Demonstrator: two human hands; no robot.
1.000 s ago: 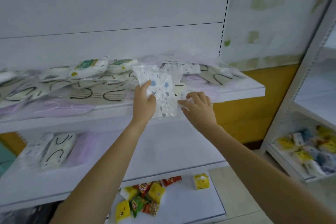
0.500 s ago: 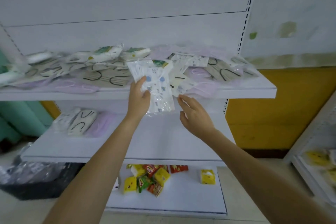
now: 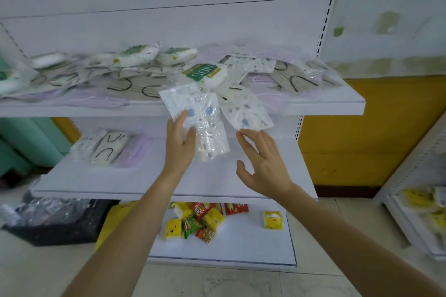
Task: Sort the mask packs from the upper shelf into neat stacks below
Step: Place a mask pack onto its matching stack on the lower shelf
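**Printed mask pack held by left hand in front of upper shelf**

A clear pack (image 3: 202, 116) of printed masks is pinched at its left edge between thumb and fingers of the left hand (image 3: 179, 144). It is held roughly upright against the front edge of the upper shelf (image 3: 325, 103), with its lower half hanging above the middle shelf (image 3: 217, 178). The right hand (image 3: 264, 164) is spread wide with nothing gripped, just under a second printed pack (image 3: 246, 111) that overhangs the upper shelf's front edge. Whether the fingertips touch that pack cannot be told.

The upper shelf is covered by a loose heap of mask packs (image 3: 135, 84): beige with black loops, lilac, and white pillow packs. A green-labelled pack (image 3: 205, 75) is seen near the middle.

At the left of the middle shelf, three stacks (image 3: 109, 149) are laid side by side: printed, beige with black loops, lilac.

Snack packets (image 3: 198, 222) are piled on the bottom shelf (image 3: 253, 243), with one yellow packet (image 3: 272, 219) apart to the right. A black crate (image 3: 60, 224) is seen on the floor at left. A second rack (image 3: 410, 164) is seen at the right edge, blurred.
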